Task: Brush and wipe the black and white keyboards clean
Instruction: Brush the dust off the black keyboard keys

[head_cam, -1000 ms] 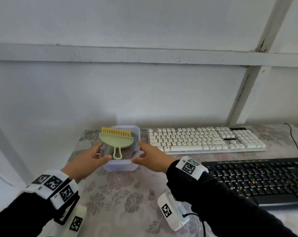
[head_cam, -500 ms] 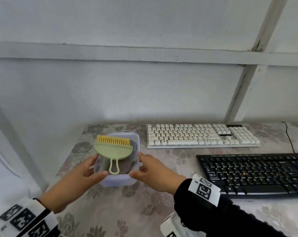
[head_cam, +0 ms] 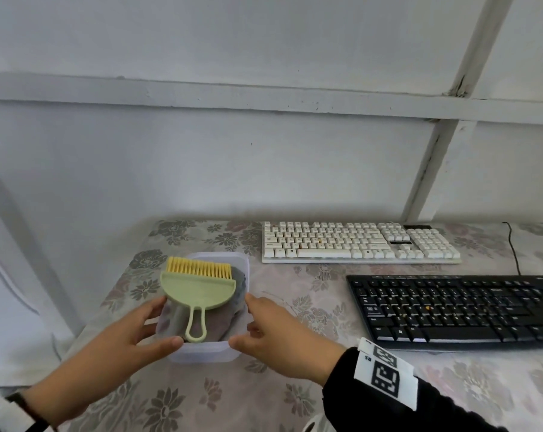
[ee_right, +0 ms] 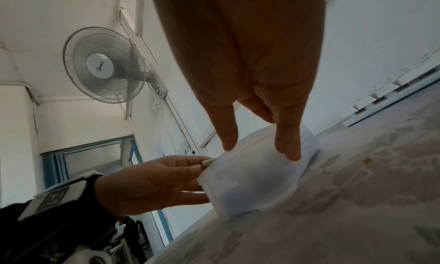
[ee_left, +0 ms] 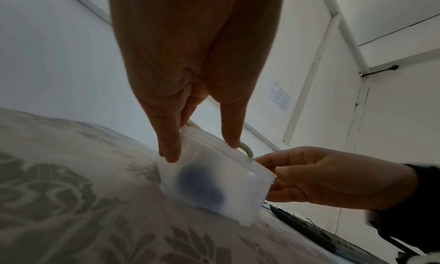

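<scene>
Keyboards: white keyboard lies beyond and right of the tub, black keyboard nearer and right of it; both well apart from it, untouched
Tub: translucent plastic tub on the floral tablecloth; smooth rounded walls likely slippery
Brush: green plastic brush with yellow bristles, lying loose across the tub's top over a dark cloth inside
Left hand: left hand clasps the tub's left side, fingers lightly curled
Right hand: right hand clasps its right side
Risk: tilting the tub could slide the brush off; a loose two-sided squeeze may let it slip
</scene>
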